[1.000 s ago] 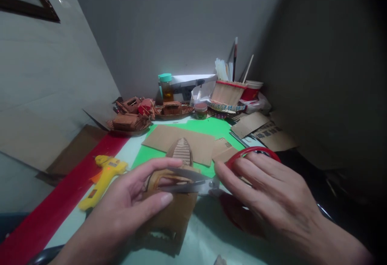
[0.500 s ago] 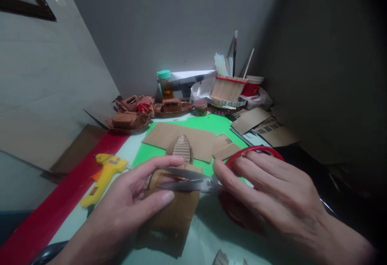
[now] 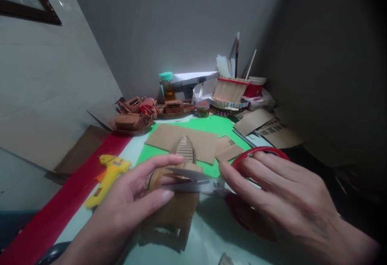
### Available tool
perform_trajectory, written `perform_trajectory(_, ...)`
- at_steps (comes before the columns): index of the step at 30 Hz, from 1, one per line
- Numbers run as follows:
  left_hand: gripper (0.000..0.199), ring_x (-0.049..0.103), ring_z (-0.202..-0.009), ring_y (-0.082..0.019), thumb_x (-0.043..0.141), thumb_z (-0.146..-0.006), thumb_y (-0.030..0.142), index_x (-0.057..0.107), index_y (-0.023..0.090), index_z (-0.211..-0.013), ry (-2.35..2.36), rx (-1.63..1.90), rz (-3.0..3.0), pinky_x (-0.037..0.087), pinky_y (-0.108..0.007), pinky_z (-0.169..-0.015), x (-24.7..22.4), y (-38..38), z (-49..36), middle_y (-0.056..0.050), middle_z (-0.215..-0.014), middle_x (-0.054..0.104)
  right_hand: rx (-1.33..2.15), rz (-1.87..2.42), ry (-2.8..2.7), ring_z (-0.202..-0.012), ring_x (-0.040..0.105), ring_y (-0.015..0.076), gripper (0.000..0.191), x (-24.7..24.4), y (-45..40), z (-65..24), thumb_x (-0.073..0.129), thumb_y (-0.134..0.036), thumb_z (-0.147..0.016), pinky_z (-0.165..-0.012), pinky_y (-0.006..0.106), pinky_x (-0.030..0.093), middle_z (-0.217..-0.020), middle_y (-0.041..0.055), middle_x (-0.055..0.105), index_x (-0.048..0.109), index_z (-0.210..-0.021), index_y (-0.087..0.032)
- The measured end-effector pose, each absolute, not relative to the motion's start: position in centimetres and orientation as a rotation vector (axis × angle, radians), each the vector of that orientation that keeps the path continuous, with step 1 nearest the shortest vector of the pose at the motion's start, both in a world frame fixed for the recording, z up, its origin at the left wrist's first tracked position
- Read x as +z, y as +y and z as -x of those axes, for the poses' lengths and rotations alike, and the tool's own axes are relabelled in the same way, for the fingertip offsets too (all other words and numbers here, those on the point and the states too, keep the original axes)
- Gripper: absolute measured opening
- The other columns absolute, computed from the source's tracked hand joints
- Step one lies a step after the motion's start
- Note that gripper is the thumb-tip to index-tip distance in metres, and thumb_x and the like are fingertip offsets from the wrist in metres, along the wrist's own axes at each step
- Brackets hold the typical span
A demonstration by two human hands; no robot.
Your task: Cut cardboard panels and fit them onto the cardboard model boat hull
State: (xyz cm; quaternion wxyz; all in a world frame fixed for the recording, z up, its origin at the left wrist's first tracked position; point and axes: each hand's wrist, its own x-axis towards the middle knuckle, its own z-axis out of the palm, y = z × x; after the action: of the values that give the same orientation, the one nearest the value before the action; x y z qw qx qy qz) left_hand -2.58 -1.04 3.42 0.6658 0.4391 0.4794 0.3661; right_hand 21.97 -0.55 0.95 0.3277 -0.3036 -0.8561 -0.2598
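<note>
My left hand (image 3: 133,192) grips a brown piece of cardboard (image 3: 172,212), thumb on the near side and fingers behind it. The piece has a ragged hole near its lower edge. My right hand (image 3: 278,188) is closed round the red handles of a pair of scissors (image 3: 208,185). The blades stand apart and point left, lying across the cardboard's upper part close to my left thumb. Just beyond it, a small boat-shaped corrugated cardboard piece (image 3: 184,149) is partly hidden by my left fingers.
On the left lies a yellow glue gun (image 3: 109,176) by a red strip (image 3: 63,200). Flat cardboard (image 3: 181,136) rests on a green sheet (image 3: 217,124). Brown model boats (image 3: 133,122), a teal-lidded bottle (image 3: 167,85) and a stick holder (image 3: 231,90) line the back. Cardboard scraps (image 3: 254,121) lie right.
My right hand and the scissors have shifted slightly right, and less of the blades overlaps the cardboard. The whole view has moved a little, with the background sliding right.
</note>
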Motion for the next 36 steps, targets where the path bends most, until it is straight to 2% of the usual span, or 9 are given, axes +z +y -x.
perform_trajectory(7, 0.035, 0.076, -0.096, -0.02, 0.078, -0.083, 0.026, 0.074, 0.035, -0.116, 1.099, 0.784, -0.972, 0.059, -0.019, -0.077, 3.29, -1.08, 2.62, 0.002, -0.102, 0.082, -0.675, 0.801, -2.238, -0.061, 0.056, 0.0187, 0.02, 1.15, -0.61, -22.08, 0.063, -0.008, -0.088, -0.055, 0.032, 0.045, -0.067, 0.0032, 0.063, 0.065, -0.107, -0.009)
perform_trajectory(15, 0.035, 0.077, -0.095, -0.022, 0.08, -0.081, 0.029, 0.074, 0.037, -0.115, 1.039, 0.812, -1.006, 0.059, -0.022, -0.078, 2.65, -0.85, 2.84, 0.002, -0.103, 0.082, -0.673, 0.779, -2.221, -0.061, 0.055, 0.018, 0.021, 1.0, -0.56, -22.16, 0.064, -0.008, -0.089, -0.056, 0.032, 0.046, -0.068, 0.0027, 0.062, 0.065, -0.109, -0.008)
perform_trajectory(21, 0.036, 0.077, -0.093, -0.023, 0.082, -0.079, 0.027, 0.075, 0.034, -0.114, 1.06, 0.796, -0.927, 0.061, -0.025, -0.078, 3.19, -1.24, 2.57, 0.0, -0.102, 0.083, -0.632, 0.744, -2.247, -0.062, 0.058, 0.0184, 0.024, 0.99, -0.81, -22.38, 0.063, -0.005, -0.089, -0.057, 0.032, 0.048, -0.069, 0.0042, 0.064, 0.065, -0.112, -0.005)
perform_trajectory(27, 0.036, 0.076, -0.097, -0.024, 0.078, -0.082, 0.023, 0.074, 0.031, -0.117, 1.036, 0.797, -0.918, 0.06, -0.026, -0.079, 3.17, -1.23, 2.42, -0.002, -0.107, 0.082, -0.614, 0.717, -2.24, -0.062, 0.057, 0.018, 0.025, 0.84, -0.58, -22.4, 0.065, -0.002, -0.088, -0.056, 0.032, 0.047, -0.069, 0.0047, 0.064, 0.066, -0.113, -0.004)
perform_trajectory(31, 0.038, 0.076, -0.091, -0.022, 0.076, -0.084, 0.023, 0.07, 0.03, -0.121, 1.019, 0.78, -0.914, 0.058, -0.026, -0.076, 3.05, -1.26, 2.45, -0.004, -0.105, 0.082, -0.614, 0.725, -2.236, -0.059, 0.057, 0.0176, 0.022, 0.66, -0.76, -22.53, 0.063, -0.002, -0.09, -0.054, 0.032, 0.047, -0.066, 0.0041, 0.062, 0.066, -0.111, -0.004)
perform_trajectory(36, 0.037, 0.075, -0.099, -0.025, 0.074, -0.084, 0.024, 0.071, 0.03, -0.12, 1.064, 0.775, -0.927, 0.058, -0.029, -0.081, 3.28, -1.31, 2.28, -0.004, -0.111, 0.08, -0.629, 0.732, -2.249, -0.056, 0.058, 0.0176, 0.021, 0.59, -0.81, -22.58, 0.061, -0.002, -0.091, -0.052, 0.032, 0.047, -0.064, 0.0034, 0.062, 0.066, -0.111, -0.004)
